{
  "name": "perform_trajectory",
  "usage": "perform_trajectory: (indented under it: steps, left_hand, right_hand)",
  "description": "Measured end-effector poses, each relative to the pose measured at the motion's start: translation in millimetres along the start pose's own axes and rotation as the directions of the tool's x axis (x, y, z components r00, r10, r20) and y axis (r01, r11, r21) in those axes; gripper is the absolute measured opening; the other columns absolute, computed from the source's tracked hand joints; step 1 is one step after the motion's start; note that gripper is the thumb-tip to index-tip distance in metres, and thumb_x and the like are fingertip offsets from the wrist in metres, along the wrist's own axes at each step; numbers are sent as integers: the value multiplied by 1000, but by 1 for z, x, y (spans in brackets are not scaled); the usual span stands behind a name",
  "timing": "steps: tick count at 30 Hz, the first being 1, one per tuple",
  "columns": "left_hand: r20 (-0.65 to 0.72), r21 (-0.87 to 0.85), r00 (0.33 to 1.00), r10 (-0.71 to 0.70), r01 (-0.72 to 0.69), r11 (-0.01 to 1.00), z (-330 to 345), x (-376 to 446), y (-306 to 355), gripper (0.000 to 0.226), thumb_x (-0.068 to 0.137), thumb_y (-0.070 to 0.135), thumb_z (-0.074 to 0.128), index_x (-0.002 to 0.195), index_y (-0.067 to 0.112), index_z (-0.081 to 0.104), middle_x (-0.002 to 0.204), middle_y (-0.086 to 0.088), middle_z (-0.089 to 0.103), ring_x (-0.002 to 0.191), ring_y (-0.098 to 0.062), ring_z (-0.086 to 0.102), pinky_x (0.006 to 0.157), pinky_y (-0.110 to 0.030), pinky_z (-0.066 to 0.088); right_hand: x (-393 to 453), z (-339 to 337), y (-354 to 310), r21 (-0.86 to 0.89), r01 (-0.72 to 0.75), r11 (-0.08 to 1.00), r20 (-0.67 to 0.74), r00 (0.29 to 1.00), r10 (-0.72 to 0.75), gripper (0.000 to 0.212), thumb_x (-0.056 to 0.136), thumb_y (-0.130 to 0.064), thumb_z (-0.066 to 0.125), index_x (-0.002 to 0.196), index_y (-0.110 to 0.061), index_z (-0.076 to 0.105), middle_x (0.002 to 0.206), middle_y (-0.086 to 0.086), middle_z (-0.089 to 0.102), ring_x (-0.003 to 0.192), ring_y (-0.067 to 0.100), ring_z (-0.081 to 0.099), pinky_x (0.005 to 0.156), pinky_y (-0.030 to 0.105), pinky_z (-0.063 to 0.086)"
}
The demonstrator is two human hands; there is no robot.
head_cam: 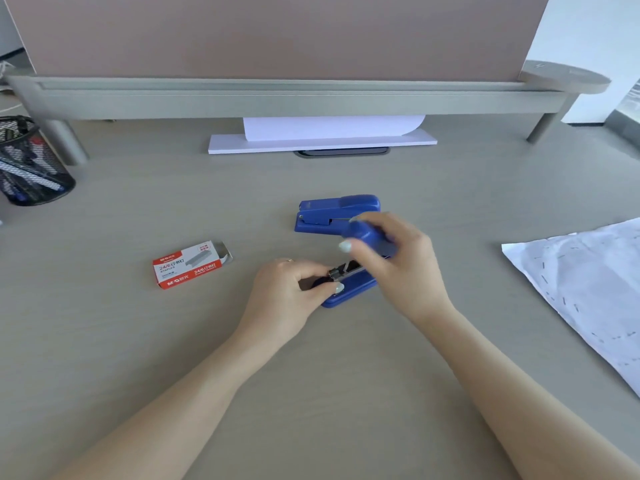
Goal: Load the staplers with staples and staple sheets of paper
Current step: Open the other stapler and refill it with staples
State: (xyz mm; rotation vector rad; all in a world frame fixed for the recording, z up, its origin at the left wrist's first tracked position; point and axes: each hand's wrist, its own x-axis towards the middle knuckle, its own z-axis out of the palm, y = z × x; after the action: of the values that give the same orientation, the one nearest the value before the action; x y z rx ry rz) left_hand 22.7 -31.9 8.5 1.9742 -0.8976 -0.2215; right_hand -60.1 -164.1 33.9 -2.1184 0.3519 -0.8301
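Our right hand (388, 251) grips the open stapler's (349, 289) raised lid. Our left hand (291, 292) pinches its metal channel. The staple box (188, 266) lies left of it.

The only words that could be read were on the little red and white staple box (189, 265), which lay on the table to the left of the hands. Its top said "24/6" in red, with some Chinese signs after it and the small word "STAPLES" under that. The red side facing near said "24/6" again, and beside it was a brand mark that looked like "M&G". The smaller print was too blurry to read.
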Motion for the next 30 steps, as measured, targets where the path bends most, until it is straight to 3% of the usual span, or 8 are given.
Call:
perform_trajectory:
  steps: [3,7,13,16,19,24,27,30]
  left_hand:
    - [3,6,1000,3,-3,1000,0,-1,1,11,77,22,69,87,23,74,78,4,71,80,-20,56,71,-27,41]
    - [-1,3,1000,7,-7,1000,0,-1,2,12,77,21,68,88,23,74,81,7,71,83,-18,56,72,-21,39]
    - [5,31,999,34,-34,999,0,0,1,14,77,19,68,89,22,73,81,4,71,83,-19,57,71,-18,39]
    - [0,43,999,45,-45,998,-1,0,2,12,77,18,69,88,19,74,81,1,71,84,-20,56,72,-16,38]
    - [-9,66,999,51,-50,997,1,0,2,10,77,19,68,87,18,73,82,-1,71,84,-22,56,74,-22,38]
    - [-11,90,998,55,-54,995,0,-2,2,9,79,19,65,86,18,71,81,0,69,80,-20,55,70,-19,37]
    - [-2,142,993,118,-117,983,-1,-1,1,14,80,22,64,92,17,70,89,1,70,82,-13,54,77,-19,37]
    - [19,303,982,188,-185,935,-17,2,-8,49,74,52,51,111,23,63,116,5,64,99,-5,47,100,-41,34]
  right_hand:
    - [9,-10,-1,168,-91,982,-78,991,105,10,76,-44,59,80,-36,62,65,-12,57,64,5,48,61,15,39]
    - [18,-20,2,323,-156,934,-179,959,221,53,80,-51,48,80,1,56,67,27,49,58,28,45,61,30,37]
    - [23,-59,42,706,-345,619,-202,740,642,36,94,-44,41,84,-15,60,78,-3,71,80,16,70,71,32,55]
    - [17,-73,62,538,-472,698,-222,720,658,31,95,-34,41,81,-17,63,82,0,72,80,14,68,80,30,52]
    - [16,-80,70,171,-560,811,-299,755,584,34,94,-32,36,84,-21,67,81,4,61,76,17,51,64,25,38]
    - [16,-82,85,-218,-619,754,-274,781,561,37,94,-29,34,83,-11,64,58,2,33,61,23,30,71,34,27]
    - [14,-83,85,-254,-596,762,-291,798,527,30,94,-26,37,80,-14,61,59,0,40,67,26,36,73,36,30]
    - [10,-81,85,-193,-556,809,-338,811,477,28,94,-25,36,96,-22,64,81,-2,59,85,23,52,88,41,41]
